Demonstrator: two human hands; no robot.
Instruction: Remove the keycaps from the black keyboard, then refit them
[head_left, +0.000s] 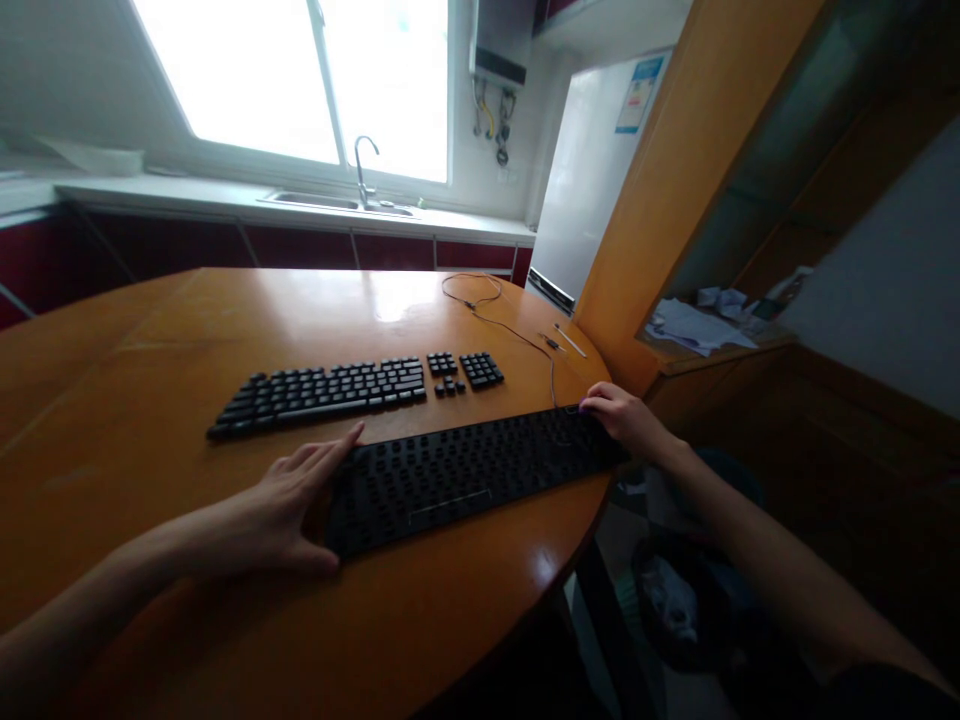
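A black keyboard base (465,475) without keycaps lies near the front edge of the round wooden table (150,380). My left hand (289,505) grips its left end, thumb below and fingers stretched along the top edge. My right hand (622,415) clasps its right end, where the cable (517,335) leaves it. Behind the base, several black keycaps (352,390) are laid out in keyboard order on the table.
A thin rod-like tool (570,340) and a small dark part lie near the table's far right edge. A wooden cabinet with papers (697,325) stands to the right. A counter with sink and tap (364,190) runs under the window. A dark bin sits on the floor at lower right.
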